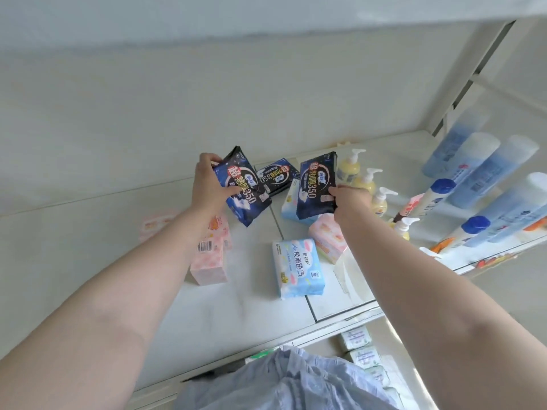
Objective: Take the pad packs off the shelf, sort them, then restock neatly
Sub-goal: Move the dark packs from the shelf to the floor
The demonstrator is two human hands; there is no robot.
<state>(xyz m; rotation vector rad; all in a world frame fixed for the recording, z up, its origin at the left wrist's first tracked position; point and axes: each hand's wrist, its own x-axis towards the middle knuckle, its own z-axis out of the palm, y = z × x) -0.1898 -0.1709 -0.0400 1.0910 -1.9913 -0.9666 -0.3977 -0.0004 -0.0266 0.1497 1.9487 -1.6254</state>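
- Left hand (208, 187) grips a dark pack (245, 193), fingers on its top edge, thumb across the face; pack tilted, lower corner down near the shelf (236, 315) surface.
- Right hand (350, 199) grips a second dark pack (318, 187) by its right edge, held upright toward the back of the shelf.
- Hands are apart, one pack each.
- Third dark pack (276, 176) lies flat between the two held ones, close to the back edge.
- Light blue pack (288, 202) sits partly hidden behind the right-hand pack.
- Another blue pack (299, 267) lies flat mid-shelf, nearer the front edge, touching nothing.
- Pink pack (208, 258) stands under the left forearm, barcode up; a second pink one (328, 238) lies just below the right wrist.
- Yellow pump bottles (362, 179) run in a row along the right side, just beside the right hand.
- Blue-capped tubes (438, 196) and pale blue bottles (488, 170) lie toward the right end of the shelf.
- Boxes (359, 347) show on the shelf level below, past the front edge.
- Blue-grey garment (284, 383) at bottom centre.
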